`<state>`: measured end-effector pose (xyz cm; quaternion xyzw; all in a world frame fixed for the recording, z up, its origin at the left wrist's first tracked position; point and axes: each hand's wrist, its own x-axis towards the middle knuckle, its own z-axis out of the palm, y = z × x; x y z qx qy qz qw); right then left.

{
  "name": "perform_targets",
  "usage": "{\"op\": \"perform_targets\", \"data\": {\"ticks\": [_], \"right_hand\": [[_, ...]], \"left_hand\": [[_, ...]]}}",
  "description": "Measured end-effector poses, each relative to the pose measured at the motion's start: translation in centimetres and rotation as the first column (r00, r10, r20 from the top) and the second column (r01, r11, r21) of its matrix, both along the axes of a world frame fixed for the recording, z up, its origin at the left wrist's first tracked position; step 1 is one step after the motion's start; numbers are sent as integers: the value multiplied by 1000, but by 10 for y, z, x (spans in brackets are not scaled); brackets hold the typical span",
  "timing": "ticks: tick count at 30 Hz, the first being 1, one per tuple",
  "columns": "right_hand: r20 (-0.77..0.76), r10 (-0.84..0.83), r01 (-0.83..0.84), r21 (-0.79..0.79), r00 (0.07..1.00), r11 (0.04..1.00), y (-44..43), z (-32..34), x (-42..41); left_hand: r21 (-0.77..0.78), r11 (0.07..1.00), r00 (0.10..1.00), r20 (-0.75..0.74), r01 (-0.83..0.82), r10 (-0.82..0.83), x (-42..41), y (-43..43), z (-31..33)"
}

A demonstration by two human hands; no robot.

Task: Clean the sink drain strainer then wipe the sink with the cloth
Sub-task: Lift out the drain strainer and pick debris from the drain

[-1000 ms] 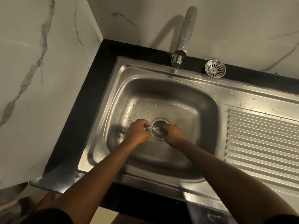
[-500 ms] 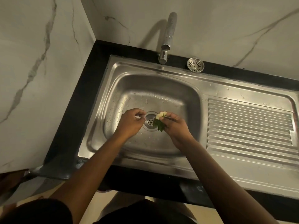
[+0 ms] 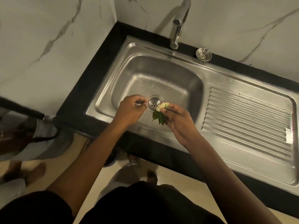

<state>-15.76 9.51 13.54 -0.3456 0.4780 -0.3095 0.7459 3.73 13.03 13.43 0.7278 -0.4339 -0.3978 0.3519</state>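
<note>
Left hand: fingers curling, thumb and forefinger tips pressing together right at the left rim of the strainer; cannot tell if they are pinching anything.
Right hand: thumb and forefinger pinching food scraps, other fingers curling loosely.
Scraps: hanging just right of the strainer, white bits up top, green leaves pointing to lower frame; long axis running roughly top to bottom.
Strainer: sitting in the drain, mid-frame, in the middle of the sink, holes facing up.
Second strainer: lying on the back ledge, upper right, beside the tap.
</note>
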Motion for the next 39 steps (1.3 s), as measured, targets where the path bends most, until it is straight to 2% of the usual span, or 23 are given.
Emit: {"op": "perform_targets", "data": {"ticks": [8,14,19,24,29,35,39], "right_hand": [[-39,227,-228,-37,973,973,60,10,-5],[-73,419,-420,-4,905,907,111,5,16],[-137,539,-541,25,831,841,153,-25,48],[-188,613,-601,120,768,790,192,-80,81],[-251,611,-583,185,750,791,215,-159,124],[-369,534,-466,262,761,845,223,-274,173],[-476,492,-409,273,729,871,219,-347,195]], "left_hand": [[-8,969,966,-81,-247,246,-21,106,-8],[76,912,909,-84,-403,409,-17,192,-25],[164,840,844,-63,-517,532,-3,247,-49],[238,759,770,-66,-606,635,12,295,-98],[302,695,714,-61,-652,697,38,326,-162],[359,631,670,-21,-688,742,65,346,-254],[408,614,667,-19,-675,745,70,352,-308]]}}
